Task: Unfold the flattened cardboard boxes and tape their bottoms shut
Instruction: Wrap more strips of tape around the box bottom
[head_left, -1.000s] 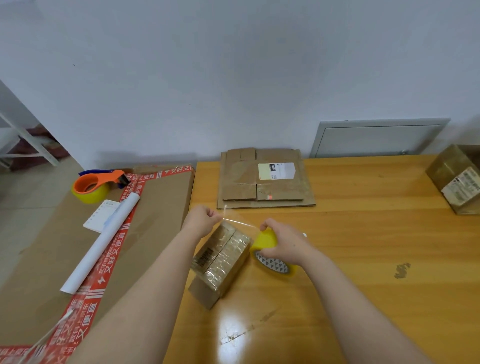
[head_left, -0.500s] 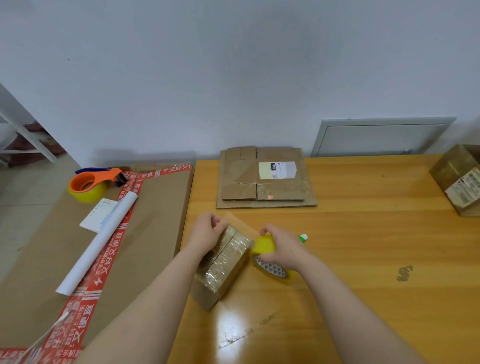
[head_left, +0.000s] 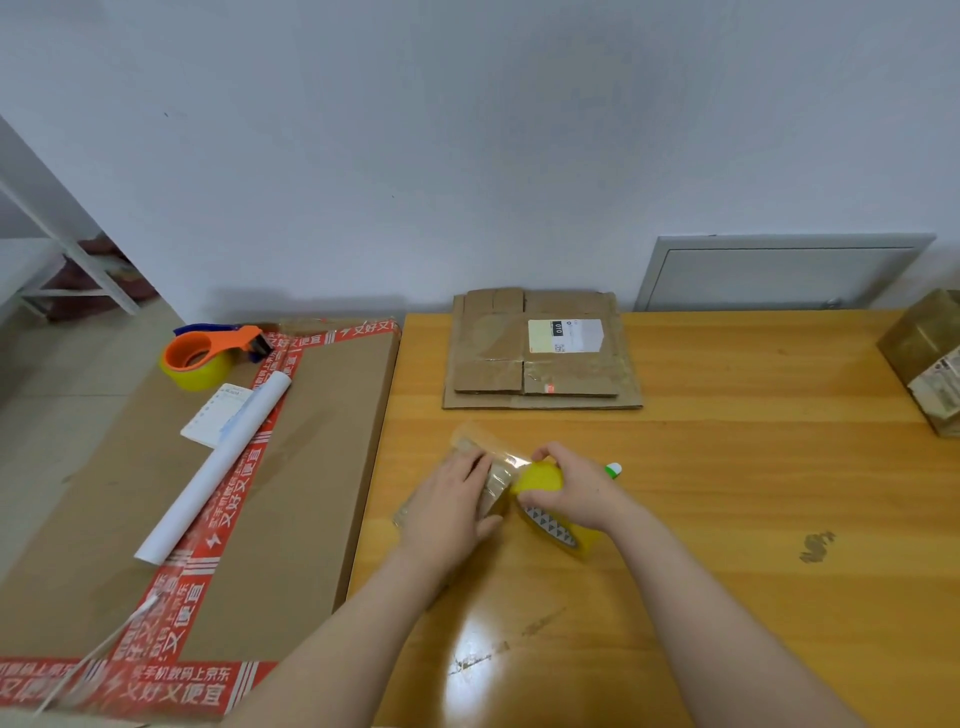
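A small cardboard box (head_left: 496, 480) lies on the wooden table (head_left: 727, 519) in front of me, mostly covered by my left hand (head_left: 449, 506), which lies flat on its top with straight fingers. My right hand (head_left: 576, 491) grips a yellow roll of clear tape (head_left: 545, 478) just right of the box. A strip of clear tape (head_left: 485, 439) runs from the roll over the box's far edge. A stack of flattened cardboard boxes (head_left: 540, 353) with a white label lies further back.
A large flat carton with red printed tape (head_left: 218, 493) lies to the left, carrying an orange tape dispenser (head_left: 208, 356), a white paper roll (head_left: 218, 467) and a small card. An assembled box (head_left: 930, 358) stands at the right edge. A green-and-white object (head_left: 613, 470) peeks from behind my right hand.
My left hand has come down from holding the tape end up and now lies flat on the box. The tape strip has been lowered onto the box, and the roll has moved closer.
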